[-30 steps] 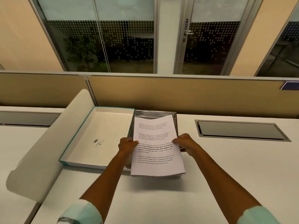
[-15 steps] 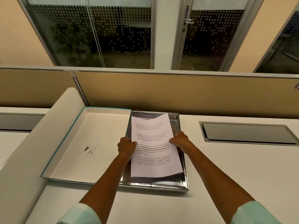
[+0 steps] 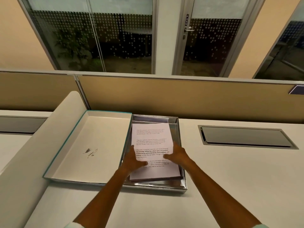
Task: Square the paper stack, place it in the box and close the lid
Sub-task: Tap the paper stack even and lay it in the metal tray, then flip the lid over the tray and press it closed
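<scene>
The white printed paper stack [image 3: 152, 139] lies flat inside the shiny silver box [image 3: 183, 165] at the middle of the desk. My left hand [image 3: 134, 161] rests on the stack's left edge, fingers spread over the sheet. My right hand [image 3: 178, 153] lies flat on the right edge, its fingertips on the text. Neither hand grips the sheets. The lid [image 3: 92, 145], white inside with a teal rim, lies upturned on the desk, touching the box's left side.
A tan partition panel [image 3: 181, 99] runs along the desk just behind the box. A recessed grey cable hatch [image 3: 245, 137] sits to the right. A curved white divider [image 3: 37, 145] rises left of the lid. White desk surface [image 3: 230, 186] lies in front.
The paper stack came down from mid-air into the silver box. Both hands let go of its edges and now lie flat on top of it.
</scene>
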